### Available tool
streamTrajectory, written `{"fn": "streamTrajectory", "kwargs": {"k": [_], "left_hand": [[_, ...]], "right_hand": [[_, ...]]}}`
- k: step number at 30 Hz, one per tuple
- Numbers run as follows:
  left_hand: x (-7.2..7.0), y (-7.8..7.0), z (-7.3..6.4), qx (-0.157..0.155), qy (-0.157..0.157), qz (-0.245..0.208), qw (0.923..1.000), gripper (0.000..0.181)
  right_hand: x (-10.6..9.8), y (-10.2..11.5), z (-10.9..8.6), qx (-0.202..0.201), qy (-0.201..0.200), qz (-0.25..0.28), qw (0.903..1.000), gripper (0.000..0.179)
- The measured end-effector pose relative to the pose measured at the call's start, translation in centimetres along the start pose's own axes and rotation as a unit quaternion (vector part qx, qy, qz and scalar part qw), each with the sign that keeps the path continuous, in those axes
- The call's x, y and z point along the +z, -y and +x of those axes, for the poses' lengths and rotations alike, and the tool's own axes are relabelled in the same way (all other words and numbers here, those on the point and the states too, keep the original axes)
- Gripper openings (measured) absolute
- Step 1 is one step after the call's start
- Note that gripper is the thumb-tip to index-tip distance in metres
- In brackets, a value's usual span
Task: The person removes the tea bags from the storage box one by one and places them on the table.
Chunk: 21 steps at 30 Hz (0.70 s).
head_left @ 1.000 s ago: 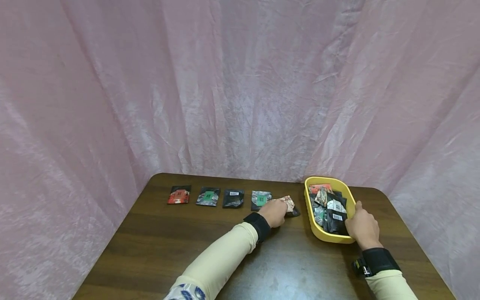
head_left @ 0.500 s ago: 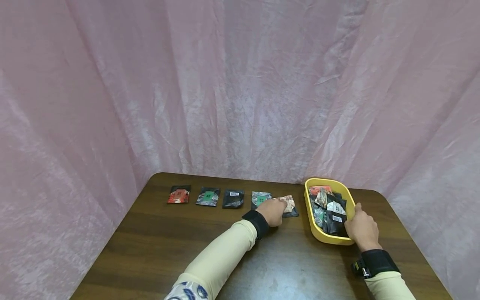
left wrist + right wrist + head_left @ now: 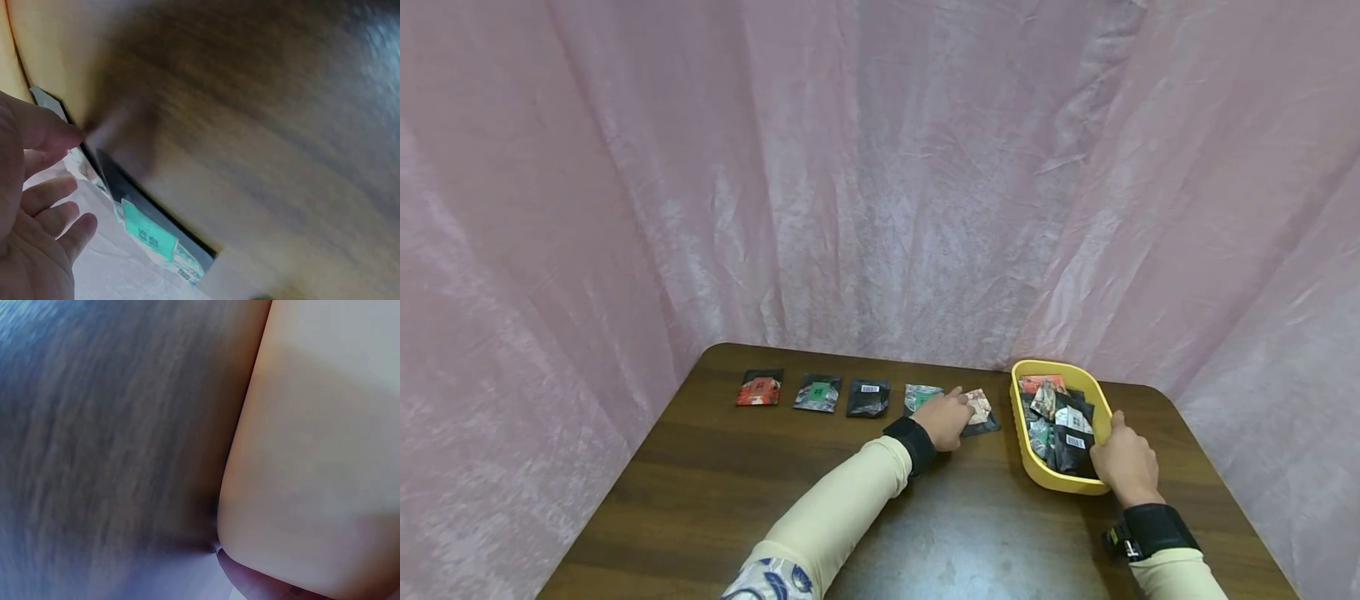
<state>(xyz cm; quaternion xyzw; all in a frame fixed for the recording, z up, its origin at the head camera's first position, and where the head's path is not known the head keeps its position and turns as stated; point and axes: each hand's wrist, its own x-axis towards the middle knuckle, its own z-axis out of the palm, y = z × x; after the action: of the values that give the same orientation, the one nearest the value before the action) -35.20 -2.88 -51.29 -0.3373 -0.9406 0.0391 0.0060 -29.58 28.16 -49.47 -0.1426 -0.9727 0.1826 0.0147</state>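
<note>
My left hand (image 3: 942,421) reaches over a dark sachet with a cream label (image 3: 979,406), lying flat at the right end of a row. In the left wrist view, the thumb (image 3: 53,130) touches its near edge while the other fingers are spread and relaxed. Beside it lies a green-labelled sachet (image 3: 150,232), partly covered by the left hand in the head view. At the right, my right hand (image 3: 1126,460) holds the near right rim of a yellow basket (image 3: 1051,482), filled with several mixed sachets (image 3: 1073,421).
Further left in the row are a red-labelled sachet (image 3: 759,388), another green-labelled sachet (image 3: 817,393) and a black sachet with a barcode (image 3: 868,399). All lie on a brown wooden table (image 3: 700,492). A pink curtain (image 3: 880,183) hangs behind its far edge.
The left hand has drawn slightly back to the left and its index finger has lifted, uncovering more of the cream-labelled sachet. That sachet has straightened a little. The right hand stays on the basket rim.
</note>
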Motion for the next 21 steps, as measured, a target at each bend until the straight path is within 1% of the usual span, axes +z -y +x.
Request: {"fn": "streamTrajectory", "kwargs": {"k": [4, 7, 9, 12, 15, 17, 18, 19, 21], "left_hand": [[-0.5, -0.5, 0.1, 0.007, 0.0, 0.004, 1.0, 0.05], [-1.0, -1.2, 0.1, 0.016, -0.017, 0.01, 0.9997, 0.05], [-1.5, -1.8, 0.2, 0.024, -0.038, 0.016, 0.9989, 0.048], [-2.6, -3.0, 0.4, 0.039, -0.083, 0.023, 0.9956, 0.042], [-3.8, -4.5, 0.9, 0.063, -0.133, 0.018, 0.9889, 0.035], [-4.7, -5.6, 1.3, 0.081, -0.156, 0.005, 0.9844, 0.033], [-5.0, -6.2, 1.4, 0.089, -0.16, -0.004, 0.983, 0.032], [-5.4, -6.8, 1.6, 0.098, -0.158, -0.014, 0.9824, 0.031], [-6.0, -8.1, 1.9, 0.107, -0.135, -0.039, 0.9842, 0.034]], "right_hand": [[0.0, 0.0, -0.1, 0.002, -0.002, 0.0, 1.0, 0.081], [-0.1, 0.0, -0.1, 0.004, 0.001, 0.002, 1.0, 0.082], [-0.1, 0.0, -0.1, 0.004, 0.001, 0.003, 1.0, 0.082], [0.0, 0.2, -0.1, 0.001, 0.0, 0.003, 1.0, 0.082], [0.0, 0.4, -0.1, -0.003, 0.001, 0.003, 1.0, 0.081], [0.0, 0.6, 0.0, -0.001, 0.005, 0.005, 1.0, 0.082], [0.0, 0.6, 0.0, -0.001, 0.006, 0.005, 1.0, 0.081], [0.0, 0.6, 0.0, -0.001, 0.007, 0.005, 1.0, 0.082], [-0.1, 0.4, 0.0, 0.0, 0.006, 0.006, 1.0, 0.083]]}}
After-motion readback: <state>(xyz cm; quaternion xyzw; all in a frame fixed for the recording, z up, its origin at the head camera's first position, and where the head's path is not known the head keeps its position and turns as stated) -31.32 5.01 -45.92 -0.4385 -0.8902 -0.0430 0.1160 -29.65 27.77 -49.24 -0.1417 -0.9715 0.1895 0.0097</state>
